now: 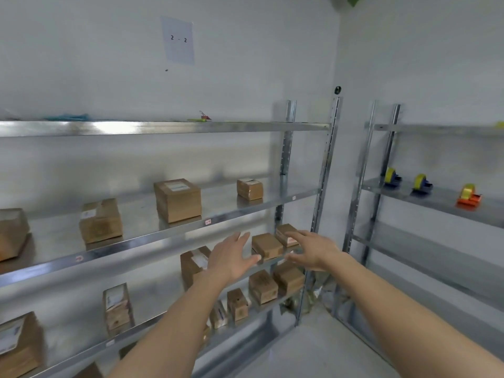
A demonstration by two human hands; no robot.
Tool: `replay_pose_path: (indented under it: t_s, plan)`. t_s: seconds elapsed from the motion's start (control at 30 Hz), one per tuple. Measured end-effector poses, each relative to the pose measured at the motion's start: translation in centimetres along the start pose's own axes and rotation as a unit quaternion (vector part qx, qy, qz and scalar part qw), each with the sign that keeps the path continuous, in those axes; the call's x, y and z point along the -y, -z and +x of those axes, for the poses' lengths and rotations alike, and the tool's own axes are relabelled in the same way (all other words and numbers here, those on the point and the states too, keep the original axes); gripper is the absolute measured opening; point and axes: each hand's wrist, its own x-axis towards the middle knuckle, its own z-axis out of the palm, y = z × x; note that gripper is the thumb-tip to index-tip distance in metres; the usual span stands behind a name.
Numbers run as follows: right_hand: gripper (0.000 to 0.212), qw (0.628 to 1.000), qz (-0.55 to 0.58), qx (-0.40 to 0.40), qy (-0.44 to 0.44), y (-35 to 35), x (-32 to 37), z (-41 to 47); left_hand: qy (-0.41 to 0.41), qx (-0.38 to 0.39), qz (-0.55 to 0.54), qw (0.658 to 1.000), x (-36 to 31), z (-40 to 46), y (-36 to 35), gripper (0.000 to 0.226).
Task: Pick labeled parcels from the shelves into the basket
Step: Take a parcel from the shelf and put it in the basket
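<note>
both arms reach out from near me toward the metal shelving (152,236). the left hand (231,257) and the right hand (313,251) are spread, fingers straight and relaxed, holding nothing. between them, just beyond the fingertips, sits a small cardboard parcel (266,245) near the front lip of the second shelf from the top that holds boxes. it lies straight ahead of both palms, the left thumb almost at its near corner, the right hand just beside its other flank; neither seems to touch it yet, though blur makes that hard to judge. its long axis looks to run back into the shelf, so the two palms face its long sides.

just past the right fingers a second parcel with a label (286,234) sits close behind and beside the first, leaving little room on that side. the shelf edge (275,260) runs under the thumbs; the shelf above leaves open height for lifting out toward me.

below the hands, more small cartons (275,285) crowd the next shelf. farther right, tape dispensers (421,184) stand on another rack. no basket is in view.
</note>
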Motion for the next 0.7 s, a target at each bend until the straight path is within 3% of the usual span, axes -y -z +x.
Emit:
replay_pose_path:
  t_s: [0.33, 0.7]
  plan:
    - [0.086, 0.998, -0.015, 0.047, -0.028, -0.9, -9.6, 16.9, 0.002, 0.033, -0.032, 0.999, -0.3, 19.6, -7.7, 0.076]
    - [0.077, 0.996, -0.015, 0.079, -0.023, -3.5, -17.6, 32.5, 0.029, 0.066, -0.028, 0.997, 0.3, 34.8, -14.2, 0.068]
